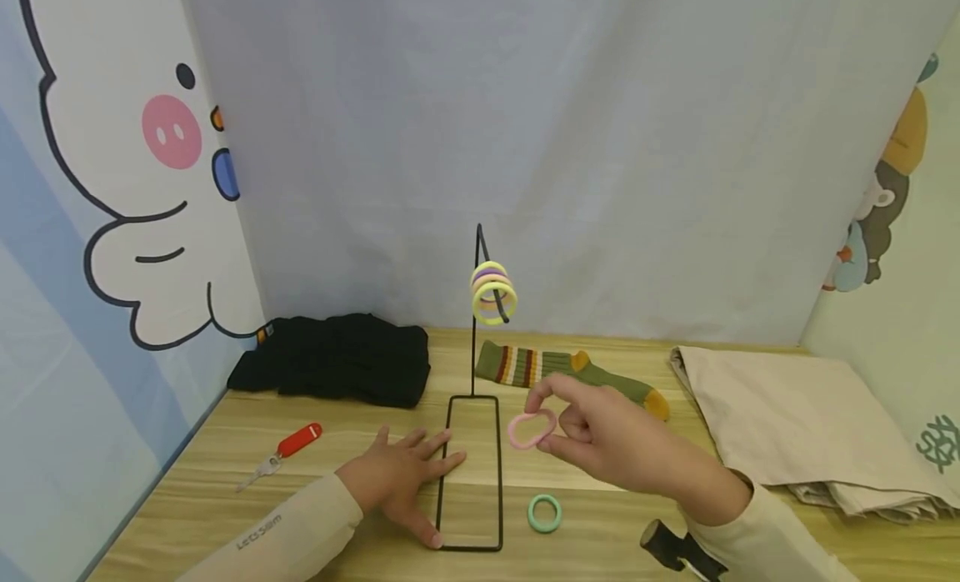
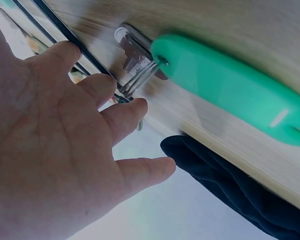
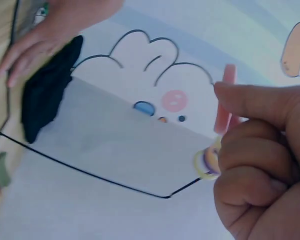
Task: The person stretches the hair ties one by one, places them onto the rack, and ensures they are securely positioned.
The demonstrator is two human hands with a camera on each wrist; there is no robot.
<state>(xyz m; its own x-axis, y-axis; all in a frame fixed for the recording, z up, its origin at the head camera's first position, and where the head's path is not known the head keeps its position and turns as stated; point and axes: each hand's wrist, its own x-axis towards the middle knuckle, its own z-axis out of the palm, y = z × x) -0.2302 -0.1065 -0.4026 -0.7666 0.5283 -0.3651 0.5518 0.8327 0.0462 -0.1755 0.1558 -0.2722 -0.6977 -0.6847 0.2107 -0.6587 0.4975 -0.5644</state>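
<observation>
My right hand (image 1: 607,436) pinches a pink hair tie (image 1: 512,436) between thumb and forefinger, slightly squashed into an oval. In the right wrist view the hair tie (image 3: 226,100) shows edge-on at the fingertips. To the left, my left hand (image 1: 401,478) lies spread on the table, its fingers and thumb over the side of a black wire stand's base (image 1: 500,482). Several yellow, purple and peach hair ties (image 1: 493,313) hang on the stand's arm. A green hair tie (image 1: 532,524) lies on the table to the right of the base.
A key with a red tag (image 1: 300,440) lies left of my left hand. Black folded cloth (image 1: 337,357) is at the back left, a striped green sock (image 1: 555,365) behind the stand. Beige cloth (image 1: 787,415) covers the right side. A dark object (image 1: 662,544) sits by my right sleeve.
</observation>
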